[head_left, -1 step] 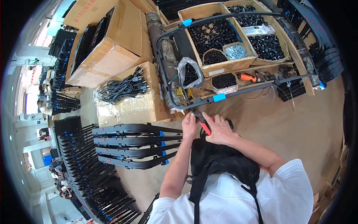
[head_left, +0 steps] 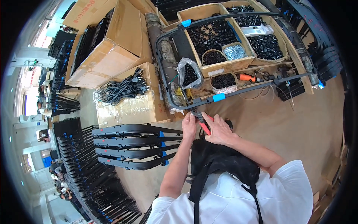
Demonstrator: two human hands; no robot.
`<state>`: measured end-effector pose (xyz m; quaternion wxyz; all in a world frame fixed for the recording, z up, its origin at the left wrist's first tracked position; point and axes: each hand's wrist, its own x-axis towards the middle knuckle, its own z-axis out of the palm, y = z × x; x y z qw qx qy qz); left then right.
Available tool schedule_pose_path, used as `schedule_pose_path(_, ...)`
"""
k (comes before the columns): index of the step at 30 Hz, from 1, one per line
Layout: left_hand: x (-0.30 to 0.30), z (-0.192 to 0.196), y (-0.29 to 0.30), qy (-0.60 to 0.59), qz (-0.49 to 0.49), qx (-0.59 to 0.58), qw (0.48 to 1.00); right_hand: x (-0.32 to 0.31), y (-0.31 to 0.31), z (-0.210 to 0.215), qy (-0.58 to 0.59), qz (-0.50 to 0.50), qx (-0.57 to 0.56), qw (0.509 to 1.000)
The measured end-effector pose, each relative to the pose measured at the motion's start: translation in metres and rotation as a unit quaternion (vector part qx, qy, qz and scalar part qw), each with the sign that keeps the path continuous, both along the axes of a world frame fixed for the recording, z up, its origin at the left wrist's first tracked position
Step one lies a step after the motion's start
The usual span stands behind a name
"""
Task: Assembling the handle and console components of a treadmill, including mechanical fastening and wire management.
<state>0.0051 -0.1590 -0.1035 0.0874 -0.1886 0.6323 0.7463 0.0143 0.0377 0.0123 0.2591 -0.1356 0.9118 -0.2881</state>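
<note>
Just below the near bar of a black tubular frame [head_left: 203, 101], my right hand [head_left: 220, 132] is closed round pliers with red handles [head_left: 204, 128]. The dark jaws point up and left and meet the bar's lower edge near its left corner. Beside the jaws, my left hand [head_left: 188, 127] is closed, its thumb and fingertips pinched together. What it pinches is too small or too hidden to tell. Blue tape [head_left: 219, 97] wraps the near bar. The frame lies across a bench, around wooden trays of small parts.
Behind the bar stand a wooden tray [head_left: 211, 69] of black parts and silver screws, a plastic bag [head_left: 182, 72] and an orange-handled tool [head_left: 247, 77]. Cables [head_left: 123, 87] lie on a carton [head_left: 128, 112] at left. Several black frames [head_left: 134, 142] stick out near my left forearm.
</note>
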Motion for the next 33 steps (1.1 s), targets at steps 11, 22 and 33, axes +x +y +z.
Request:
schedule_pose_path(11,-0.064,0.116,-0.025,0.096,-0.106,-0.428,0.892,0.042,-0.033,0.0,0.113,-0.116,0.039,0.986)
schedule_pose_path(22,-0.134,0.068,-0.041,0.243,-0.362,-0.539,0.721,0.054,-0.098,-0.004,0.182,-0.189,0.101,0.959)
schedule_pose_path(33,-0.131,0.067,-0.032,0.187,-0.293,-0.549,0.76,0.043,-0.131,-0.006,0.13,-0.233,0.146,0.953)
